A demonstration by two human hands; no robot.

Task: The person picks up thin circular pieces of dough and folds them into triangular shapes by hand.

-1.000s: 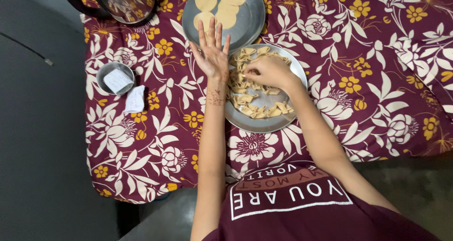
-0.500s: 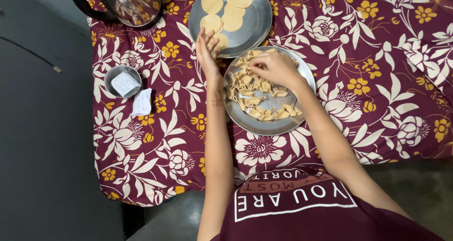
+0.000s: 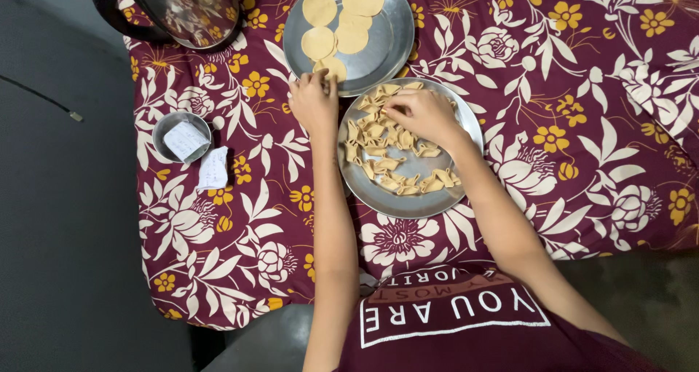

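**Left hand now closed on a dough disc at the far plate**

- Change over the last second: the left hand [image 3: 313, 103], earlier held flat and open beside the near plate, is now moved up to the rim of the far plate [image 3: 386, 48], with its fingers [image 3: 320, 81] curled together and pinched on the nearest dough disc [image 3: 333, 68]. The disc lies at the near edge of that plate, partly covered by the fingertips.
- Judged from that: a fresh disc is being picked up. It is not seen lifted yet; contact with the plate cannot be ruled out.
- The right hand [image 3: 419, 113] is kept over the near plate [image 3: 408, 204], about where it was earlier. Its fingers are bunched together down among the folded dough pieces [image 3: 393, 164]; whether one piece is actually gripped cannot be told.
- Four more flat discs are left on the far plate, lying beyond the pinched one and partly overlapping.
- The folded pieces are spread over the upper and middle part of the near plate; its lower part is bare metal.
- The two plates are set touching or slightly overlapped, on a table covered by a maroon floral cloth [image 3: 582, 124].
- Also on the cloth: a steel kettle [image 3: 186, 8] at the far left corner, a small steel cup [image 3: 182, 135] with paper in it, and a folded paper slip [image 3: 212, 168] just beside the cup.
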